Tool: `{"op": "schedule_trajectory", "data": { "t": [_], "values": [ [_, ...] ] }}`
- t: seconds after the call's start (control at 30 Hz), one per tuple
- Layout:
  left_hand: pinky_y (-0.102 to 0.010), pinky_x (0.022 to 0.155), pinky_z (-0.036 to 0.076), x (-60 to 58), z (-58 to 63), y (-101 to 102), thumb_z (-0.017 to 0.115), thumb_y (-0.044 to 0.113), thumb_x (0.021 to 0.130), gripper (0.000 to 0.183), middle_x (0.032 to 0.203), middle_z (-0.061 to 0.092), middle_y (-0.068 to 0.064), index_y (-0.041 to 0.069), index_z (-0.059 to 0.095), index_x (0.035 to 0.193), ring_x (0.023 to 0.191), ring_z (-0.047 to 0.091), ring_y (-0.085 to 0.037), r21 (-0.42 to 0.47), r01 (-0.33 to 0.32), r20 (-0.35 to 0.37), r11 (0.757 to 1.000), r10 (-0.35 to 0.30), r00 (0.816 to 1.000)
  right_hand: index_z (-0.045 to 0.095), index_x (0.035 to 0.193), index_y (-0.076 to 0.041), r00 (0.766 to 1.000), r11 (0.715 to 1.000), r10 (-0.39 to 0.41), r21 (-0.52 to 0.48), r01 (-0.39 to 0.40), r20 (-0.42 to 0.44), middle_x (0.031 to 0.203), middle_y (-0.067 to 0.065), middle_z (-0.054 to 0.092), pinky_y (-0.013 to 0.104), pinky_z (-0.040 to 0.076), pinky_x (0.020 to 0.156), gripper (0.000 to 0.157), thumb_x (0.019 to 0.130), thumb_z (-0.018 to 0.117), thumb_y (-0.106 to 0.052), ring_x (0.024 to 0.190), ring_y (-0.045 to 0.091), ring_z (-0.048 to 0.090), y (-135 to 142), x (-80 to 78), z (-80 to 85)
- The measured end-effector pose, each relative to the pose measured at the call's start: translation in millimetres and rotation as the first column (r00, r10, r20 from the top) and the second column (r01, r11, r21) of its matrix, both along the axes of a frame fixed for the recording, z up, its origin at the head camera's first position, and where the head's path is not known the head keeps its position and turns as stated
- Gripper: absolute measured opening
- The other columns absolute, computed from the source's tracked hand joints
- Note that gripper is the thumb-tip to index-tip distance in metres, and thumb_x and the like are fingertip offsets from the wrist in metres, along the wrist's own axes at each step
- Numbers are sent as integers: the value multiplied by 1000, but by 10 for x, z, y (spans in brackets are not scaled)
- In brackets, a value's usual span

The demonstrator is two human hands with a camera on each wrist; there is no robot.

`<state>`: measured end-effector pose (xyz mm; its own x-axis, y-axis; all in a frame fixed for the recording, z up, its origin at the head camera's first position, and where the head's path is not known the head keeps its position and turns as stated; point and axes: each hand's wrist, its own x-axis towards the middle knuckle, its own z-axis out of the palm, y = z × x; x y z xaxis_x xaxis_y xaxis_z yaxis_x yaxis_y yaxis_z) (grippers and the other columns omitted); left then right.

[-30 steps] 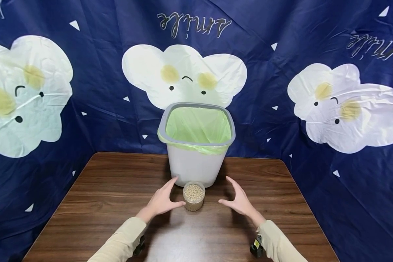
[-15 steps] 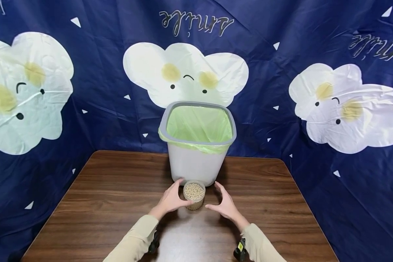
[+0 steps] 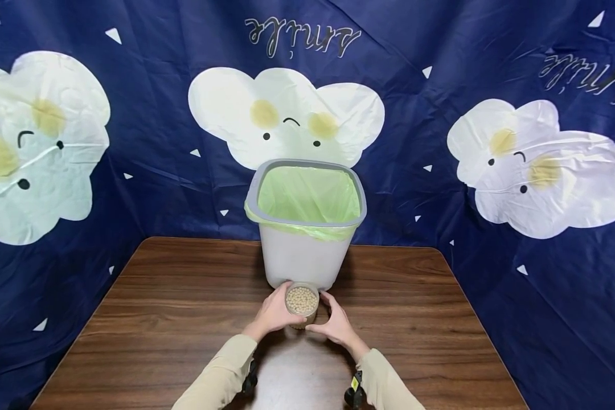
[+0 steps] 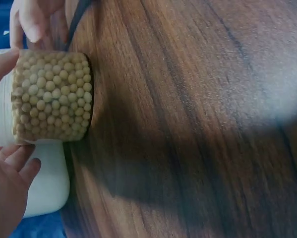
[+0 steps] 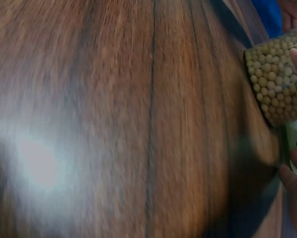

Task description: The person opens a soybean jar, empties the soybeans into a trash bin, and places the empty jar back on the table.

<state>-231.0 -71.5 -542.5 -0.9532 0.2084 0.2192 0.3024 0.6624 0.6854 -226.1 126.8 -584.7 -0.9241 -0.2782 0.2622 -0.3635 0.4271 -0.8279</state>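
Dark blue cloth, printed with white clouds and the upside-down word "smile", hung behind and along both sides of a wood-grained counter. Near the middle of the counter's far edge stood a white bin, upright, its grey rim holding a pale green liner. Just in front of it, about midway between the counter's left and right edges, stood a clear jar of pale round balls, upright. The left hand gripped the jar's left side, thumb across the front, fingers curving behind. The right hand was cupped at the other side, thumb and fingers apart, a gap showing between palm and jar; whether its thumb tip touched could not be told. Both arms wore beige sleeves.
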Motion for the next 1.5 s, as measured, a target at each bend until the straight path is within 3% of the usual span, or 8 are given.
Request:
{"op": "schedule_trajectory", "data": {
  "t": [0.27, 0.5, 0.67, 0.87, 1.03, 1.2, 1.37, 1.5],
  "values": [
    [-42, 84, 45, -33, -4, -10, 84, 38, 49, 85, 112, 59, -9, 7, 51, 121, 100, 56, -27, 74, -26, 58, 997, 21, 998, 42, 131, -6, 1000, 998, -13, 56, 13, -8, 124, 9, 53, 39, 39, 95, 85, 60, 83, -28, 113, 22, 49, -177, 17, -5],
    [-42, 83, 45, -6, -15, 3, 85, 38, 48, 83, 111, 60, -7, 10, 52, 119, 99, 57, -26, 91, -57, 72, 994, 50, 996, 42, 126, 6, 998, 994, -2, -107, 9, 61, 122, 21, 52, 43, 40, 94, 73, 65, 80, -7, 114, 34, 48, -284, 190, 327],
    [-40, 83, 45, 51, -31, -9, 85, 38, 47, 83, 110, 61, -7, 8, 53, 118, 98, 57, -24, 91, -60, 54, 994, 55, 997, 40, 126, 10, 999, 990, 30, -137, -23, 42, 122, 24, 50, 38, 41, 94, 72, 66, 78, -2, 114, 36, 47, -299, 257, 361],
    [-43, 81, 45, 185, 25, -18, 84, 40, 47, 84, 110, 60, -8, 7, 53, 118, 99, 57, -27, 97, -59, 10, 994, 58, 998, 40, 127, 11, 999, 990, 45, -131, -48, -22, 123, 24, 50, 44, 41, 94, 74, 66, 79, -5, 114, 36, 48, -281, 316, 366],
    [-41, 81, 45, 272, 129, -8, 84, 41, 47, 83, 110, 60, -6, 10, 53, 118, 99, 57, -24, 130, -53, -38, 990, 58, 998, 41, 128, 7, 995, 995, 24, -99, -34, -97, 123, 22, 51, 42, 44, 90, 77, 64, 82, -9, 111, 36, 50, -248, 334, 366],
    [-37, 80, 45, 335, 302, 23, 85, 41, 46, 82, 107, 61, 0, 14, 53, 117, 96, 57, -17, 178, -42, -79, 983, 57, 995, 45, 129, -5, 978, 999, -37, -45, 28, -204, 123, 8, 54, 36, 46, 89, 78, 63, 83, -20, 108, 24, 54, -169, 305, 350],
    [-34, 81, 46, 379, 567, 57, 87, 34, 45, 82, 103, 61, 2, 15, 53, 117, 95, 58, -11, 263, 0, -128, 965, 35, 991, 46, 129, -10, 937, 999, -48, -18, 45, -345, 120, 3, 54, 33, 45, 88, 79, 60, 83, -23, 108, 17, 53, -111, 292, 558],
    [-31, 79, 47, 405, 768, 78, 88, 31, 45, 82, 103, 62, 3, 14, 53, 117, 93, 59, -10, 313, 35, -187, 949, 26, 982, 44, 130, -9, 939, 999, -40, -41, 27, -341, 121, 5, 52, 26, 45, 86, 81, 60, 84, -19, 107, 16, 51, -112, 329, 794]
  ]
}}
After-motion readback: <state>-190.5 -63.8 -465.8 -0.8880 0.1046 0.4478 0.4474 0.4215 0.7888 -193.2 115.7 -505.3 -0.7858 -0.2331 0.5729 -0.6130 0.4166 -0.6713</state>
